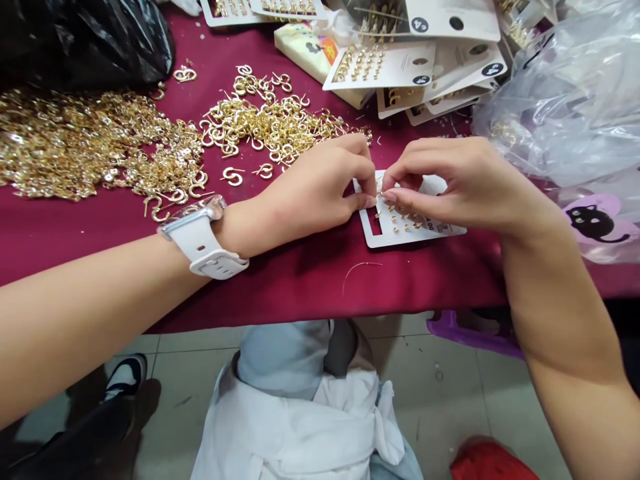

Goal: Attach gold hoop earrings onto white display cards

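Observation:
A white earring card [373, 233] with small gold studs in rows lies on the maroon cloth near the table's front edge. Over its left end, my left hand [335, 177] is closed in a pinch, thumb against fingers, at the edge of the card. My right hand [445, 173] reaches in from the other side, also pinching, its fingertips almost meeting those of the left. A speck of gold shows between the two hands, but what each one grips is too small and hidden to name. A heap of gold hoop earrings [280, 127] lies just beyond my left hand.
A larger spread of gold pieces [75, 147] covers the left, beside a black plastic bag [85, 40]. Filled earring cards [380, 63] are stacked at the back. Clear plastic bags [565, 100] crowd the right side. A thin clear strand [360, 265] lies near the table edge.

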### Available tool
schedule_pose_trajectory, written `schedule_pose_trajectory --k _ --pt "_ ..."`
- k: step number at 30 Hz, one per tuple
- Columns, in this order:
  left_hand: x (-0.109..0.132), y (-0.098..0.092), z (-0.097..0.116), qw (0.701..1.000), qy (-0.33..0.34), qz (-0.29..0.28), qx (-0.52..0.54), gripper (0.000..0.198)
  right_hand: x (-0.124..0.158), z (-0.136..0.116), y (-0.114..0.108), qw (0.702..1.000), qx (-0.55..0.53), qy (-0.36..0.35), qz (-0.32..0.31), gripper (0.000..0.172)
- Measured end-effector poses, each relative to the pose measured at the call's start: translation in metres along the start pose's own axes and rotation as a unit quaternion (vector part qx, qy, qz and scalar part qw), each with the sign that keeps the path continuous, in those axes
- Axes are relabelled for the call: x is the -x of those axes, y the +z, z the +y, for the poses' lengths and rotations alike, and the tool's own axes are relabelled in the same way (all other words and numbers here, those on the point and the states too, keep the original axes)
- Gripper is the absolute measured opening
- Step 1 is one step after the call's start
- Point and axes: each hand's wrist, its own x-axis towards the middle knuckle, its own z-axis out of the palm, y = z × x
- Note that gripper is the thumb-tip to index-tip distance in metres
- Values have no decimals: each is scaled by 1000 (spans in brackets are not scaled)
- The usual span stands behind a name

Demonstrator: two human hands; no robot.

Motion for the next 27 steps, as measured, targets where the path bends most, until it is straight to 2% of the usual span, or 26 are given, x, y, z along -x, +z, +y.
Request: schedule_pose_trajectory --k 5,16,27 --pt "1 1 4 1000 -3 -9 -27 13 2 2 0 1000 -8 -1 -8 13" --pt "-1 4 -2 998 49 15 -25 6 1 -2 -2 999 18 -12 -31 14" --pt "-1 3 1 999 32 12 0 6 2 0 -1 999 20 -44 -11 11"
